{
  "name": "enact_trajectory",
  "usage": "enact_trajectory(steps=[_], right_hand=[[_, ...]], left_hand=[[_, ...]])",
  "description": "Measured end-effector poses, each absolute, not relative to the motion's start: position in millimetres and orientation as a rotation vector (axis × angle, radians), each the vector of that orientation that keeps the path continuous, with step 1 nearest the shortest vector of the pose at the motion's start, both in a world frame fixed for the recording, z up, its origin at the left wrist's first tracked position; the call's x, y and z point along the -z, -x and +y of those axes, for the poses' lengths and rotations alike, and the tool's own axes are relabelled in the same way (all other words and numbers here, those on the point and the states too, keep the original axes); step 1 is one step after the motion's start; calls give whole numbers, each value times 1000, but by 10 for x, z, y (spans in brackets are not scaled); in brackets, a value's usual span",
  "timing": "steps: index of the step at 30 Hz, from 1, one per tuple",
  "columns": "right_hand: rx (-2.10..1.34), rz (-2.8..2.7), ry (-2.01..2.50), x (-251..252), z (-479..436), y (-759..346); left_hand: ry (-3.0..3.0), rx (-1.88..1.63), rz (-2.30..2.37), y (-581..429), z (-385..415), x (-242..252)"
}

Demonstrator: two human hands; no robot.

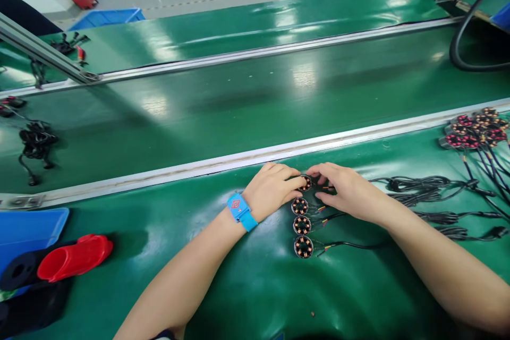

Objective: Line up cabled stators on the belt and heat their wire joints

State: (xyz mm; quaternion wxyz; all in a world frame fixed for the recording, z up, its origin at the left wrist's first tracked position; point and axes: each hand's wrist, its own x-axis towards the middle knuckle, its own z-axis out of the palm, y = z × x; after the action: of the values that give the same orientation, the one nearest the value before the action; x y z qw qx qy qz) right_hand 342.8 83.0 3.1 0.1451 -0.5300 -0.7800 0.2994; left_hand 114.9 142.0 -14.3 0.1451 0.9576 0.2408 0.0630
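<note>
Steadying, seemingly, the farthest copper-wound stator, my left hand pinches it; just right of it, my right hand curls, grip unclear.

L hand palm-down; R hand half-curled; both arms fwd

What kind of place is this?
Likely a motor-part assembly floor: wired copper coils lined up on a green bench, what looks like a conveyor belt beyond it, and a blue wrist strap, possibly anti-static.
</note>
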Motion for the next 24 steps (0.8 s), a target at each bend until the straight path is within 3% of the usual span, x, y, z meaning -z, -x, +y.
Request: enact_trajectory(steps=[11, 19, 24], right_hand=[[-1289, -1805, 1582, 30, 892, -3469], [-1314, -1837, 1592, 34, 904, -3495], [-1324, -1803, 1600, 53, 890, -3461]], left_hand=[[-2624, -822, 771, -1039, 1451, 115], [-2645, -499, 631, -1145, 1440, 214], [-2605, -482, 570, -1191, 1439, 258]])
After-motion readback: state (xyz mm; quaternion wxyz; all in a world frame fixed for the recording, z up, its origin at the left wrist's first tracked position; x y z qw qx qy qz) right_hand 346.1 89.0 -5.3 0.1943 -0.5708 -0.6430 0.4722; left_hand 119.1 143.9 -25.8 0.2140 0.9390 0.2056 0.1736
